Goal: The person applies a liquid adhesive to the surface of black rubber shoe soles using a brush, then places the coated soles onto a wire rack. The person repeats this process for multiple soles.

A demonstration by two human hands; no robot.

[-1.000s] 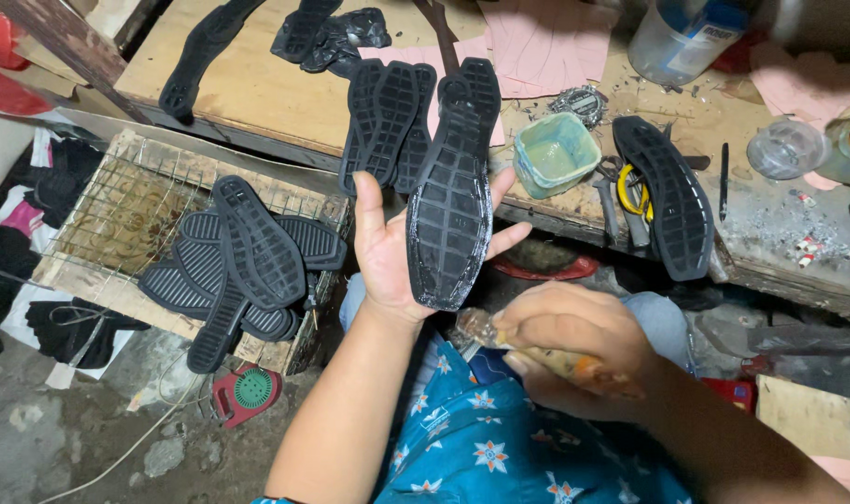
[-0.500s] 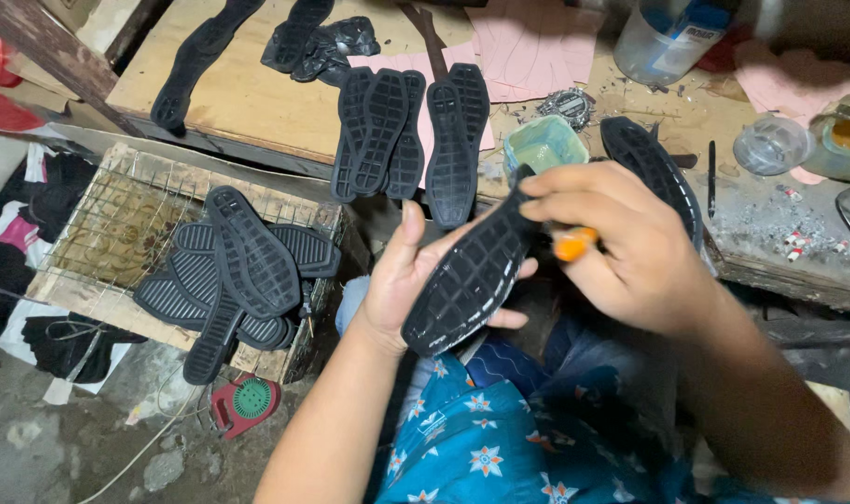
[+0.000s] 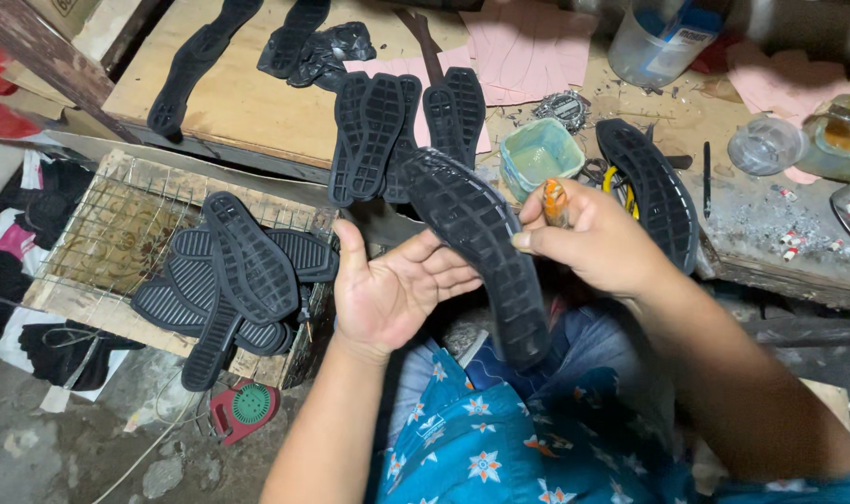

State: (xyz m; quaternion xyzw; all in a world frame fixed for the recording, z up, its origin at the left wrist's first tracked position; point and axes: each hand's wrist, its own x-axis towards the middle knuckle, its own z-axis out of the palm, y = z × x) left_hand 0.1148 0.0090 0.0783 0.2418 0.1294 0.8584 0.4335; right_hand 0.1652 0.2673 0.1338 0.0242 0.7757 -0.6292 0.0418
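- Black ridged rubber sole (image 3: 476,247) lies across the open left hand (image 3: 397,289).
- Right hand (image 3: 598,238) grips an orange-handled tool (image 3: 556,203).
- Clear plastic bottle (image 3: 663,37), blue label, stands at the desk's (image 3: 248,103) far edge.

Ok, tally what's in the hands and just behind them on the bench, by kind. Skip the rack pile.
Black sole resting across the left hand: 1
Black soles in the row behind it: 5
Black sole right of the cup: 1
Orange-handled tool in the right hand: 1
Green cup: 1
Clear bottle: 1
Total: 10
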